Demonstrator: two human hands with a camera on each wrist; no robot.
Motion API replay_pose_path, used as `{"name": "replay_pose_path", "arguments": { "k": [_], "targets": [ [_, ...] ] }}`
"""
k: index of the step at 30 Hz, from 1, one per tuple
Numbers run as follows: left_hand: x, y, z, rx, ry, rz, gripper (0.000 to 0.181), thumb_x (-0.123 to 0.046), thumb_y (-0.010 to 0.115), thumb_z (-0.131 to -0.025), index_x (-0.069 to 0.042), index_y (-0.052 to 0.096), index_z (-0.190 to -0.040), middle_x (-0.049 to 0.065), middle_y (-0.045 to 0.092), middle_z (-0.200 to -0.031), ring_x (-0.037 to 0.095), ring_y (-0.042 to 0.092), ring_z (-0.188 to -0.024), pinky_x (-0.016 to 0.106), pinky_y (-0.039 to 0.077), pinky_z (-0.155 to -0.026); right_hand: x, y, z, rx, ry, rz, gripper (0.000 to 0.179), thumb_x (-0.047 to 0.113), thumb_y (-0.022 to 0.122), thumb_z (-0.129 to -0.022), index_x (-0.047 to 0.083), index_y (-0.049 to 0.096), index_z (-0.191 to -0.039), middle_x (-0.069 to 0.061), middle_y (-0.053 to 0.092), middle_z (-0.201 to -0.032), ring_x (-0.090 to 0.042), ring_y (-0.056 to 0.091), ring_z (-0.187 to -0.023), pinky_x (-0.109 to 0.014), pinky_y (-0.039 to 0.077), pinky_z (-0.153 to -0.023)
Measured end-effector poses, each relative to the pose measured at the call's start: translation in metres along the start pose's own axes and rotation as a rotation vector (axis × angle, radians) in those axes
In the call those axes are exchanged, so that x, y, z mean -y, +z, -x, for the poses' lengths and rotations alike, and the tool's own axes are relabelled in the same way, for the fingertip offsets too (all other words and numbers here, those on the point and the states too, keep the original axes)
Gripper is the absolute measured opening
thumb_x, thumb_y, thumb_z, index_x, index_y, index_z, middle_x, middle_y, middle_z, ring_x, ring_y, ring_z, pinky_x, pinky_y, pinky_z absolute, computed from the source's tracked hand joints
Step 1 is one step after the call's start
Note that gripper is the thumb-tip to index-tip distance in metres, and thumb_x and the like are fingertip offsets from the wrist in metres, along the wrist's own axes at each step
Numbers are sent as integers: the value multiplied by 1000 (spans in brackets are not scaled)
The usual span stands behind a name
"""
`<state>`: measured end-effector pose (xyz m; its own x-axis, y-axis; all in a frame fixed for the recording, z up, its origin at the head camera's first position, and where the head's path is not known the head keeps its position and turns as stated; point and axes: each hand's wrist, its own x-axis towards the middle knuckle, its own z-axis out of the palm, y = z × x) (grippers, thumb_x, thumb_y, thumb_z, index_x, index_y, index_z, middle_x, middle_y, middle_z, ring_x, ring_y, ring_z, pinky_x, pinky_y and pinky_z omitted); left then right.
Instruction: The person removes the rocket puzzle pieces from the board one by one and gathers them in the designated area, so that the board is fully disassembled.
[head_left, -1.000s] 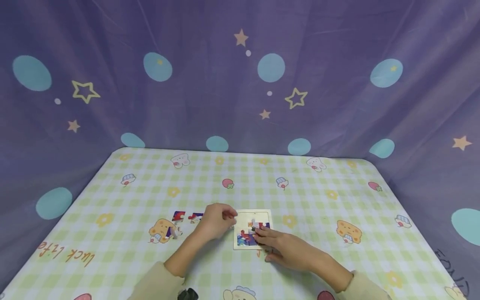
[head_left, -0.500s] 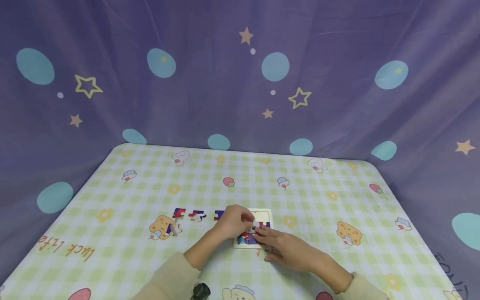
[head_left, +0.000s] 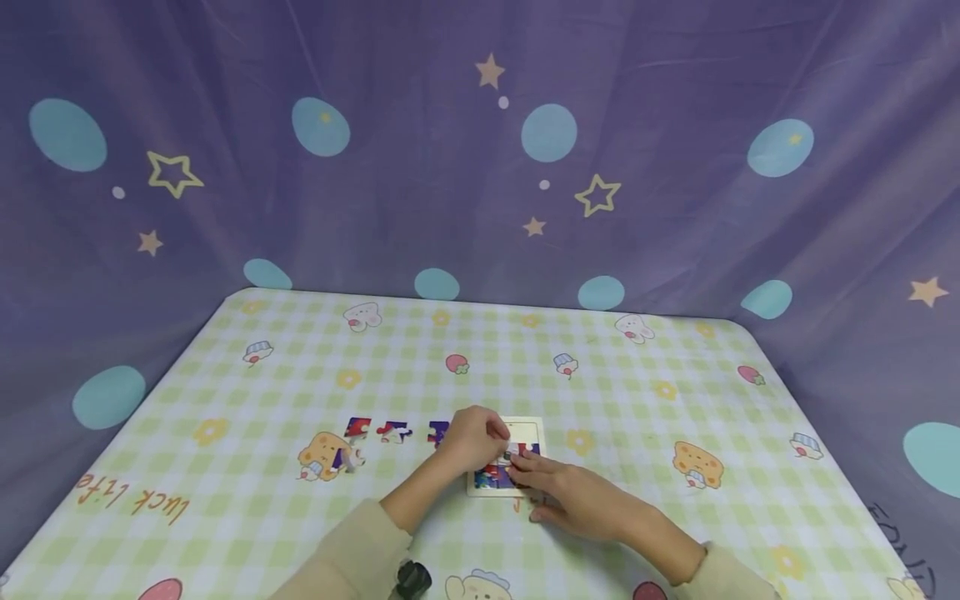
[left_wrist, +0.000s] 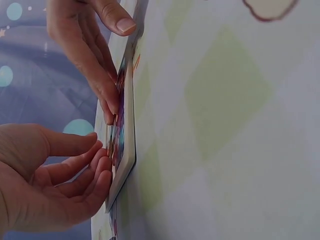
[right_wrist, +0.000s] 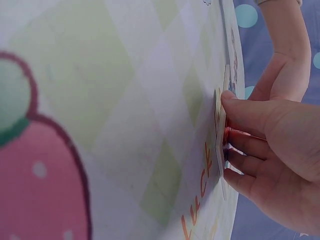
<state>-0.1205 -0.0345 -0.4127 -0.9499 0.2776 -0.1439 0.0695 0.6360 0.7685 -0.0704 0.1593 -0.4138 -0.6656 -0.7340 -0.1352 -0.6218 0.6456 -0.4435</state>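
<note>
A small jigsaw puzzle (head_left: 491, 477) lies in a shallow cream tray (head_left: 525, 422), its nearer part filled with coloured pieces and its far part bare. Over the tray's left side is my left hand (head_left: 474, 440), thumb and forefinger close together at a puzzle piece (left_wrist: 110, 146), which the fingers mostly cover. From the right, my right hand (head_left: 577, 496) rests its fingertips on the puzzle, fingers fairly straight. In the right wrist view the thumb of that hand (right_wrist: 280, 150) lies at the tray's near edge.
Several loose puzzle pieces (head_left: 393, 432) lie left of the tray on the green checked tablecloth (head_left: 637, 400). A purple curtain (head_left: 420, 192) with stars and blue dots hangs behind the table. A dark object (head_left: 413, 578) sits near my left sleeve.
My left hand has moved right from the tray's left edge to over the puzzle, uncovering a loose piece behind it. It has barely shifted in the last half second. My right hand stays put.
</note>
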Motion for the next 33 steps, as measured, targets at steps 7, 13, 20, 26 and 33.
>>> {"name": "replay_pose_path", "arguments": {
  "k": [7, 13, 20, 26, 33],
  "targets": [
    [-2, 2, -4, 8, -29, -19, 8, -5, 70, -81, -3, 67, -89, 4, 63, -77, 12, 55, -69, 22, 46, -63, 3, -3, 0, 6, 9, 1, 55, 23, 63, -92, 7, 47, -141, -9, 40, -153, -25, 38, -142, -41, 42, -108],
    [-3, 2, -6, 10, -17, -31, 9, -5, 70, -81, -1, 68, -89, 4, 61, -74, 11, 53, -66, 20, 44, -60, 2, -3, 0, 6, 5, 1, 55, 23, 63, -92, 8, 46, -142, -9, 39, -153, -25, 37, -142, -41, 42, -108],
    [-4, 2, -4, 15, -40, 12, 9, -4, 69, -81, -2, 68, -89, 5, 61, -76, 12, 54, -68, 21, 45, -62, 0, -2, 1, 1, -2, -6, 56, 24, 63, -91, 8, 46, -142, -9, 38, -153, -25, 37, -142, -41, 41, -108],
    [-2, 0, -3, 14, -44, 54, 12, 1, 67, -78, -1, 69, -90, 6, 64, -76, 12, 56, -66, 21, 46, -60, -1, 0, 1, 2, 2, -2, 56, 25, 63, -91, 10, 46, -142, -7, 38, -154, -25, 38, -142, -41, 41, -108],
    [0, -2, -4, 0, -68, 95, 12, 3, 67, -77, -2, 70, -88, 5, 65, -72, 11, 56, -61, 21, 47, -57, -1, 1, 0, 12, 13, -21, 56, 25, 63, -92, 11, 45, -143, -6, 36, -155, -24, 37, -143, -41, 41, -109]
  ]
}}
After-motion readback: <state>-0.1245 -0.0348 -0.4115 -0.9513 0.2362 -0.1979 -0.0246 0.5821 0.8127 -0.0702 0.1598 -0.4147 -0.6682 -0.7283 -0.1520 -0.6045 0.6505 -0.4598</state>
